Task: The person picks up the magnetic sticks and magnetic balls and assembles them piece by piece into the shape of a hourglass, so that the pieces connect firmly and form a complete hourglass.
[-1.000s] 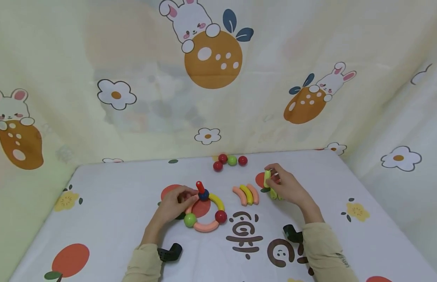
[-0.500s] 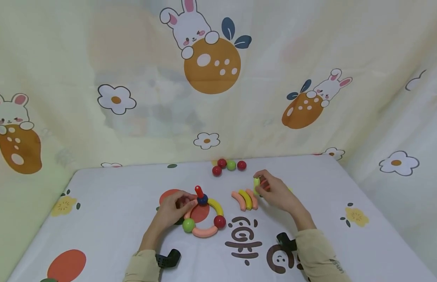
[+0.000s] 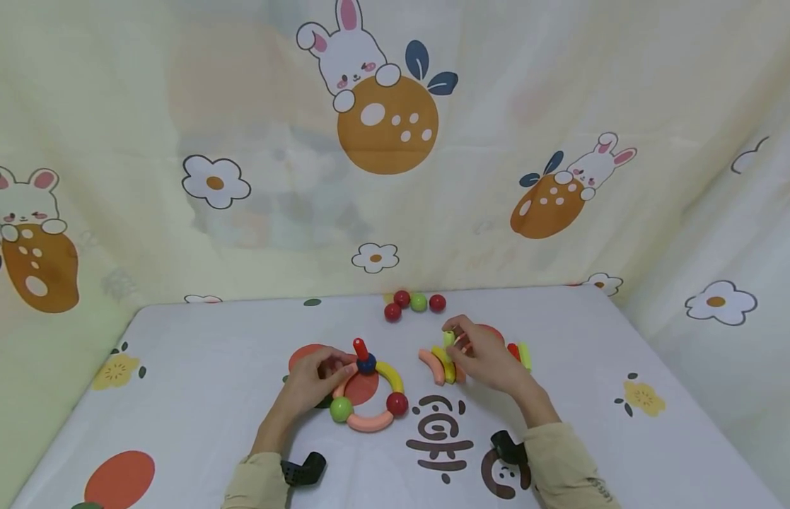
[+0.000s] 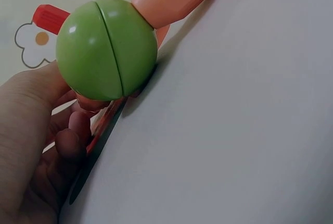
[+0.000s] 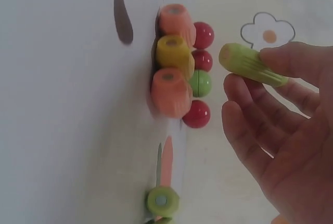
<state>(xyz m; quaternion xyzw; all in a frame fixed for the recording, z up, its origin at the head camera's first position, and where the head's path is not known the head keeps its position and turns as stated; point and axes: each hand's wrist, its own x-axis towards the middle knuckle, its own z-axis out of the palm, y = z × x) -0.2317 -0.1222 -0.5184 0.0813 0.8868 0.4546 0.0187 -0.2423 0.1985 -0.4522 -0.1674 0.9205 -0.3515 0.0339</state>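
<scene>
Lying on the table is a ring of curved toy rods and balls: a green ball (image 3: 341,408), a pink rod (image 3: 370,422), a red ball (image 3: 397,404), a yellow rod (image 3: 390,375) and a blue ball (image 3: 366,364). A straight red rod (image 3: 360,346) rises from the blue ball. My left hand (image 3: 310,379) grips the ring's left side, its fingertips partly hidden behind the green ball in the left wrist view. Between thumb and fingers, my right hand (image 3: 482,355) pinches a short light-green rod (image 5: 250,65), raised above the loose curved rods.
Two pink rods and a yellow curved rod (image 5: 174,52) lie side by side below the right hand. Several red and green balls (image 3: 419,302) sit near the back edge. Right of that hand lie red and green rods (image 3: 525,355). A patterned curtain (image 3: 274,268) hangs behind the table.
My right hand has carried the light-green rod leftward from the right-hand pile to over the curved rods. My left hand stays at the ring; the head view has shifted slightly.
</scene>
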